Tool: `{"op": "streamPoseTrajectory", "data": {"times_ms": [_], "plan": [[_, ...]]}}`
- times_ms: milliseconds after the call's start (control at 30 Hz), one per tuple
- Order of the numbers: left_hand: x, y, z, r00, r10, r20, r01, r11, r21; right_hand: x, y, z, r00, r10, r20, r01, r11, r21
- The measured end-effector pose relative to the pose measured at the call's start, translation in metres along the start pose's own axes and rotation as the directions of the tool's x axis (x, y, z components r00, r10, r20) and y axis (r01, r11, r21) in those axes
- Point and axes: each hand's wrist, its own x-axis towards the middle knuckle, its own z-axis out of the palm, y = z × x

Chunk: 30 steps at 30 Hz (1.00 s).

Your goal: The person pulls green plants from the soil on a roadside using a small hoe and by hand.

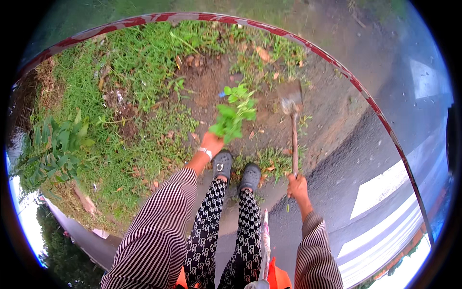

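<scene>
My left hand point(213, 142), with a pale band on its wrist, is closed around a bunch of green leafy stems point(231, 113). The leaves stick out ahead of it over bare soil point(207, 81). To the right, my right hand point(299, 187) grips the lower end of the wooden handle of a flat-bladed digging tool point(294, 144). Its broad metal blade point(291, 94) points away from me, slightly blurred, over the dirt. Whether the blade touches the ground I cannot tell.
Grass and low weeds point(151, 72) cover the left side, with a leafy branch point(61, 148) at the far left. My grey clogs point(249, 177) stand at the verge. Asphalt with white road markings point(379, 189) lies right. A red-and-white curved rim point(346, 72) crosses the view.
</scene>
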Motion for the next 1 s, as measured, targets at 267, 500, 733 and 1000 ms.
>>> {"op": "streamPoseTrajectory", "data": {"times_ms": [267, 500, 733, 1000], "plan": [[-0.136, 0.006, -0.078, 0.702, -0.712, 0.019, 0.620, 0.598, -0.508, -0.079, 0.025, -0.040, 0.983, 0.172, -0.069, -0.175, 0.984, -0.037], [-0.185, -0.035, -0.132, 0.581, -0.813, -0.036, 0.488, 0.383, -0.784, -0.125, 0.026, -0.027, 0.980, 0.199, -0.018, -0.199, 0.980, -0.025], [-0.178, 0.015, -0.172, 0.540, -0.840, -0.052, 0.363, 0.288, -0.886, -0.111, -0.001, 0.009, 0.986, 0.139, 0.095, -0.146, 0.987, 0.067], [-0.133, 0.119, -0.164, 0.700, -0.707, 0.103, 0.215, 0.071, -0.974, -0.145, -0.106, 0.029, 0.956, -0.009, 0.292, -0.095, 0.936, 0.340]]}}
